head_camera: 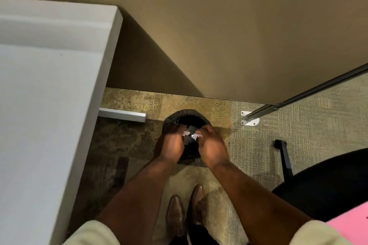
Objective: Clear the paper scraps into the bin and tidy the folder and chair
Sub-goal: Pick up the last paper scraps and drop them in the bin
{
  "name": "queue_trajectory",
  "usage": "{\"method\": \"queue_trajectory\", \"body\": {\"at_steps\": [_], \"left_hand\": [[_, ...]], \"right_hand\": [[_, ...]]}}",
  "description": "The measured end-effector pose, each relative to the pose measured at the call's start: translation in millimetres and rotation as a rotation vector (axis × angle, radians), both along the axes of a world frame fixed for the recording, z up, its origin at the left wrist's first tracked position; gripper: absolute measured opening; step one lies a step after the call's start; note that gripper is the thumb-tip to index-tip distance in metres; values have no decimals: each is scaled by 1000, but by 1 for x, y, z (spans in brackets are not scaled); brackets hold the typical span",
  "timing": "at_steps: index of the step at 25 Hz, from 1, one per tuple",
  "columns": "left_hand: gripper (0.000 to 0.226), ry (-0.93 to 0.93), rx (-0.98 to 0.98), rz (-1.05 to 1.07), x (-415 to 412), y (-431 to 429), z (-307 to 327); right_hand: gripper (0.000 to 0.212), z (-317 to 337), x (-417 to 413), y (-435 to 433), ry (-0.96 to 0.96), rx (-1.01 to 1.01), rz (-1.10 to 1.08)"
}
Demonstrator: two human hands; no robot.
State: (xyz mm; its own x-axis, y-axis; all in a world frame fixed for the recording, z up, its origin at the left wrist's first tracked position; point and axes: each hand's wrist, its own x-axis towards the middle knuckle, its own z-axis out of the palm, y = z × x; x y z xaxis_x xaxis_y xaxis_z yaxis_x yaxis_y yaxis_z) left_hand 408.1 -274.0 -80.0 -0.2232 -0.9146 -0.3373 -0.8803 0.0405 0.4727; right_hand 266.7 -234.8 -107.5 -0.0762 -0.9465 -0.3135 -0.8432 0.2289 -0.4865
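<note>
white paper scraps (194, 135) – above bin | black-lined round bin (180, 118) – on carpet

Black bin (180, 118), white scraps (196, 136), mottled tan carpet (139, 101), pink folder (352, 226)

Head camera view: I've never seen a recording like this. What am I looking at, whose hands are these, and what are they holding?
This one picture comes from a camera worn on a person's head, looking down. There is no machine. The left hand and right hand each pinch white paper scraps over a round black bin on the carpet. Below are the person's brown shoes. A white desk stands at the left, a black chair at the right, and something pink, perhaps the folder, at the bottom right corner.
</note>
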Motion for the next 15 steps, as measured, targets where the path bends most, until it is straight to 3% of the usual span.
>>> {"method": "queue_trajectory", "body": {"at_steps": [4, 7, 15], "left_hand": [[32, -20, 45, 15, -4, -8, -39], [48, -75, 109, -18, -5, -15, -55], [57, -145, 104, -62, 2, -3, -43]], "right_hand": [[48, -36, 0, -11, -14, 77, 22], [57, -54, 4, -17, -84, 92, 2], [61, -50, 2, -8, -115, 136, -39]]}}
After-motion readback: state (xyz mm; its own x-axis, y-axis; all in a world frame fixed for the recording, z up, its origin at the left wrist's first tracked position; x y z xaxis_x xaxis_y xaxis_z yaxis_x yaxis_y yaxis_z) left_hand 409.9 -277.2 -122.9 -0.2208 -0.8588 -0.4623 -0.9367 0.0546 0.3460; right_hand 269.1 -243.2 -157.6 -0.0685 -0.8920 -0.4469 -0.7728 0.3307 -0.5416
